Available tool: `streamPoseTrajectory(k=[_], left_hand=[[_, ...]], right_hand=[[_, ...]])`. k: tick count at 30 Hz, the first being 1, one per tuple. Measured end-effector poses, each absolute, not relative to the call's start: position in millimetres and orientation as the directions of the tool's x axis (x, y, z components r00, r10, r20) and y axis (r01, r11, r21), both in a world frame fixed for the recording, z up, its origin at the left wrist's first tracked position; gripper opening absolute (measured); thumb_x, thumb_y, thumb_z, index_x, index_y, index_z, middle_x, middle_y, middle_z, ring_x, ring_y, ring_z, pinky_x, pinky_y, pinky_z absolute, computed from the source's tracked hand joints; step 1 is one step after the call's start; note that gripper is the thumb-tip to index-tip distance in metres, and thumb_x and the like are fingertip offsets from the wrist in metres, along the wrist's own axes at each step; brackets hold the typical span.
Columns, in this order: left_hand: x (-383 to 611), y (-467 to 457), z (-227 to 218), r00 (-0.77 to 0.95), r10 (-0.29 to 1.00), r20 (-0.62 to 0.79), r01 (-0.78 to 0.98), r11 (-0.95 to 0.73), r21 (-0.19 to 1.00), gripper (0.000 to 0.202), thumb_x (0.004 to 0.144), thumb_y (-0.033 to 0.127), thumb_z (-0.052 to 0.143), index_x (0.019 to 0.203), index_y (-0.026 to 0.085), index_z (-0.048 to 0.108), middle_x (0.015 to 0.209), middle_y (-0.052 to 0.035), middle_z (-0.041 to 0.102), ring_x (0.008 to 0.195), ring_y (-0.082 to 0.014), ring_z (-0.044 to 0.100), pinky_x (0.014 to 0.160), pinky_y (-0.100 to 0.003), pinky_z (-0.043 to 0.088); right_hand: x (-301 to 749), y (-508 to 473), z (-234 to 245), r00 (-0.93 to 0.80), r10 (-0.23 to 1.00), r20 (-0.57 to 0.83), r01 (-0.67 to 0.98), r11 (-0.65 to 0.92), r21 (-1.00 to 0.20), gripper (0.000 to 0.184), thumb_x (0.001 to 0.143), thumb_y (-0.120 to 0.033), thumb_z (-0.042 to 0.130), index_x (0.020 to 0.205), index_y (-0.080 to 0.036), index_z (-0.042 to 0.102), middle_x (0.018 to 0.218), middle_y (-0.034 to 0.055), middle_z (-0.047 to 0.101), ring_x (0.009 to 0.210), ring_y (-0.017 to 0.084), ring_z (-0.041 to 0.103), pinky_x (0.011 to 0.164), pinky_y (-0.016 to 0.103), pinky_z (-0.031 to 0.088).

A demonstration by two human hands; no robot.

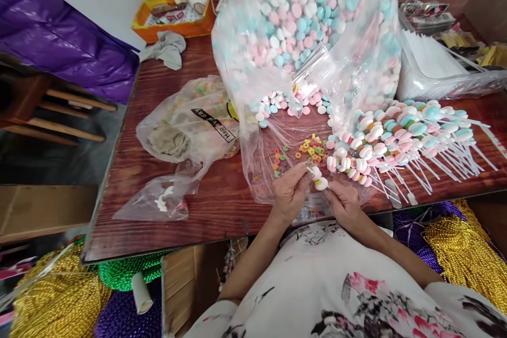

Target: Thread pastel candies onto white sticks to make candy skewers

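Observation:
A short candy skewer (320,183) with white round candies and a bit of yellow is held between my two hands above the table's front edge. My left hand (291,193) pinches its upper left end. The fingers of my right hand (344,202) are closed at its lower right end; the grip itself is partly hidden. Just beyond lie small loose candy rings (312,149) in yellow, orange, red and green on clear plastic. To the right is a heap of finished candy skewers (412,129) with white sticks pointing toward the front right.
A large clear bag (356,26) of pink, white and blue candies spills open at the back. Left of it lies a smaller plastic bag (190,121). A clear bin (420,82) with white sticks stands right, an orange tray (146,31) back left. Bead strands (59,296) lie below the table (130,232).

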State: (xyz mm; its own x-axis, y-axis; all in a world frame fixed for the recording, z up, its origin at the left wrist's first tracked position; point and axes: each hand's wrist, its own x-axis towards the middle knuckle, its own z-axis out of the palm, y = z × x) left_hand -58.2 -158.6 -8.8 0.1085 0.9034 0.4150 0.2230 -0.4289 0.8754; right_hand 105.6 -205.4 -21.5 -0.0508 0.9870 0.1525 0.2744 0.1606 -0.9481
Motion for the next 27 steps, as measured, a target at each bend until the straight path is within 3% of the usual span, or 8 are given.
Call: streamPoseTrajectory(k=[3, 6, 10, 13, 16, 21, 27], left_hand=[[-54, -160, -5, 0.041, 0.972, 0.232, -0.081, -0.228, 0.970, 0.040, 0.088, 0.026, 0.069, 0.127, 0.033, 0.064, 0.117, -0.0053, 0.073, 0.103, -0.0210, 0.071, 0.095, -0.041, 0.057], [-55, -158, 1, 0.030, 0.995, 0.093, -0.316, -0.078, 0.946, 0.054, 0.084, 0.031, 0.073, 0.135, 0.032, 0.056, 0.125, -0.0086, 0.069, 0.105, -0.0228, 0.070, 0.093, -0.043, 0.057], [-58, -154, 7, 0.118, 0.991, -0.063, -0.382, 0.104, 0.918, 0.032, 0.085, 0.041, 0.070, 0.109, 0.020, 0.072, 0.112, -0.0117, 0.074, 0.103, -0.0258, 0.071, 0.089, -0.044, 0.058], [-56, -153, 10, 0.186, 0.970, -0.157, -0.411, 0.222, 0.884, 0.034, 0.085, 0.048, 0.067, 0.099, 0.018, 0.075, 0.104, -0.0125, 0.076, 0.099, -0.0276, 0.072, 0.086, -0.047, 0.059], [-55, -153, 12, 0.199, 0.971, -0.131, -0.406, 0.203, 0.891, 0.033, 0.082, 0.049, 0.071, 0.097, 0.019, 0.076, 0.099, -0.0106, 0.077, 0.097, -0.0279, 0.072, 0.087, -0.048, 0.058], [-64, -155, 12, 0.155, 0.987, 0.036, -0.182, -0.008, 0.983, 0.020, 0.081, 0.039, 0.074, 0.091, 0.022, 0.078, 0.101, -0.0071, 0.077, 0.098, -0.0252, 0.072, 0.097, -0.047, 0.054], [-63, -161, 13, 0.229, 0.973, -0.020, -0.275, 0.084, 0.958, 0.021, 0.080, 0.039, 0.075, 0.090, 0.021, 0.078, 0.098, -0.0078, 0.078, 0.098, -0.0265, 0.072, 0.096, -0.048, 0.055]], right_hand=[[106, -204, -19, -0.064, 0.991, 0.121, 0.254, 0.134, -0.958, 0.024, 0.096, -0.029, 0.049, 0.074, -0.020, 0.058, 0.060, -0.0043, 0.045, 0.054, 0.011, 0.040, 0.054, 0.025, 0.033], [109, -204, -18, -0.067, 0.995, 0.070, 0.223, 0.083, -0.971, 0.025, 0.095, -0.031, 0.051, 0.073, -0.020, 0.058, 0.059, -0.0045, 0.045, 0.054, 0.010, 0.041, 0.054, 0.024, 0.034], [110, -204, -20, -0.076, 0.994, 0.076, 0.222, 0.091, -0.971, 0.030, 0.095, -0.032, 0.050, 0.069, -0.020, 0.055, 0.057, -0.0041, 0.045, 0.053, 0.011, 0.041, 0.053, 0.024, 0.035], [110, -205, -23, -0.102, 0.990, 0.093, 0.282, 0.119, -0.952, 0.029, 0.096, -0.034, 0.049, 0.073, -0.020, 0.057, 0.059, -0.0032, 0.046, 0.053, 0.011, 0.040, 0.053, 0.026, 0.035], [111, -208, -25, -0.112, 0.987, 0.119, 0.335, 0.150, -0.930, 0.026, 0.097, -0.033, 0.048, 0.077, -0.020, 0.061, 0.062, -0.0023, 0.048, 0.056, 0.013, 0.041, 0.055, 0.027, 0.035], [112, -211, -25, -0.083, 0.984, 0.161, 0.366, 0.180, -0.913, 0.021, 0.096, -0.029, 0.049, 0.086, -0.020, 0.066, 0.064, -0.0017, 0.052, 0.058, 0.013, 0.045, 0.058, 0.027, 0.038], [111, -212, -23, -0.061, 0.976, 0.209, 0.364, 0.217, -0.906, 0.020, 0.096, -0.029, 0.050, 0.092, -0.021, 0.068, 0.062, -0.0018, 0.055, 0.053, 0.013, 0.046, 0.056, 0.028, 0.041]])
